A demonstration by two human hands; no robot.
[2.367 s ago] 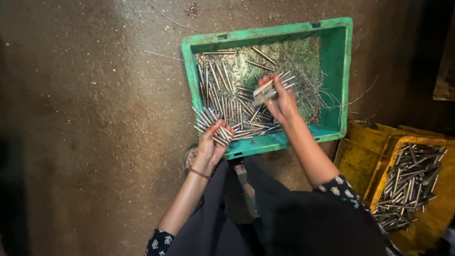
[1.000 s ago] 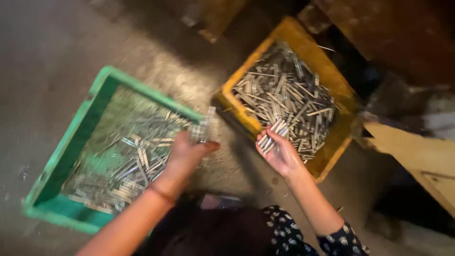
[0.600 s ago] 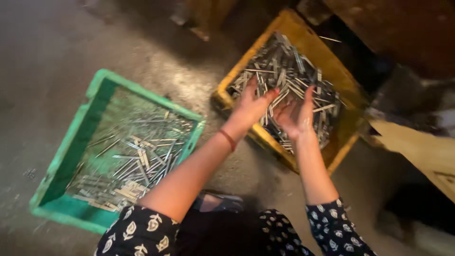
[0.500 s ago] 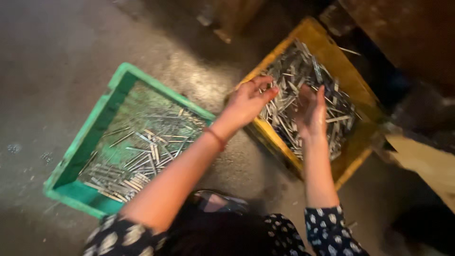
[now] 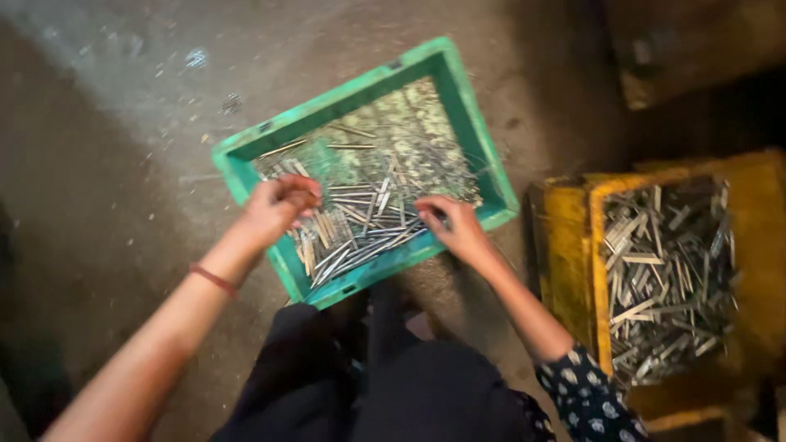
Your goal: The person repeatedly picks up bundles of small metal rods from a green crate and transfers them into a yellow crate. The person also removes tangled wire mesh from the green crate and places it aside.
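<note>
While both hands reach into the green rectangular plastic crate [image 5: 471, 115] on the grey concrete floor [image 5: 115, 123], the left hand [image 5: 278, 209] curls its fingers over the pile of thin silvery metal rods [image 5: 360, 229] at the crate's near left side; whether it grips any is unclear. The right hand [image 5: 454, 229] presses down on the rods near the front wall, fingers bent. To the right, well apart, stands a yellow plastic crate [image 5: 573, 245] heaped with similar metal pieces [image 5: 663, 270].

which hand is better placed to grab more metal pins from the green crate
Left, though only slightly. The left hand hovers right over the dense pin pile in the green crate; the right hand sits at the pile's edge, near the rim.
</note>
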